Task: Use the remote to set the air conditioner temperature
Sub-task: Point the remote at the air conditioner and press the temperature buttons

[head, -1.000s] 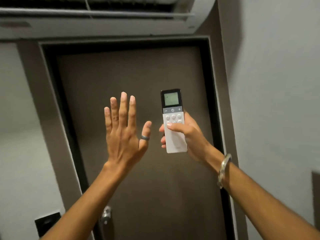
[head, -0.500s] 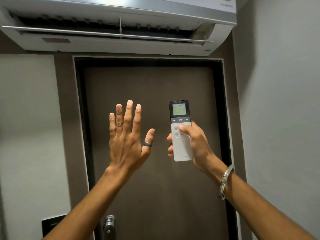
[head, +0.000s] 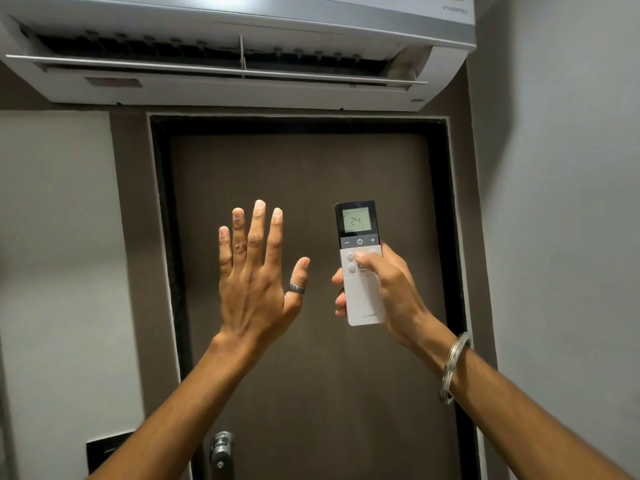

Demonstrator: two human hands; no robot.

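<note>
A white remote (head: 362,299) with a dark top and a lit screen reading 24 stands upright in my right hand (head: 391,289). The thumb lies across the buttons just below the minus, power and plus row. My left hand (head: 256,282) is raised beside it, back toward me, fingers spread and holding nothing, a dark ring on the thumb. The white wall air conditioner (head: 242,88) hangs above the door, its flap open and dark vents showing.
A dark brown door (head: 311,188) in a black frame fills the middle, with a metal knob (head: 220,448) low down. A black switch plate (head: 107,448) sits on the left wall. A grey wall (head: 561,237) stands close on the right.
The view has tilted upward, bringing the whole air conditioner into sight. The thumb has slid up the remote toward the top buttons, and the screen now reads 24. The left hand stays raised.
</note>
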